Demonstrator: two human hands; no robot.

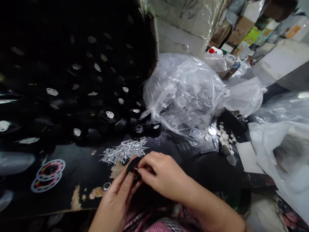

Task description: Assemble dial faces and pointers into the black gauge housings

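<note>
My left hand (120, 190) grips a small round black case (131, 165) with a bit of red inside, which looks like a gauge housing. Over its open face, my right hand (156, 169) has thumb and fingertips pinched together. What they hold, if anything, is hidden. Just beyond the hands lies a heap of thin silver pointers (124, 150). A small dark ring with a pale centre (106, 186) rests beside my left wrist. Further left, two overlapping dial rings (48, 175) show white rims and red and yellow marks.
Many black round cases with pale metal plates (110, 114) are stacked at the back left. A knotted clear bag (185, 93) of transparent discs sits behind the right hand. Small pale plates (224, 137) lie scattered to its right, beside a white card (249, 157). Boxes fill the background.
</note>
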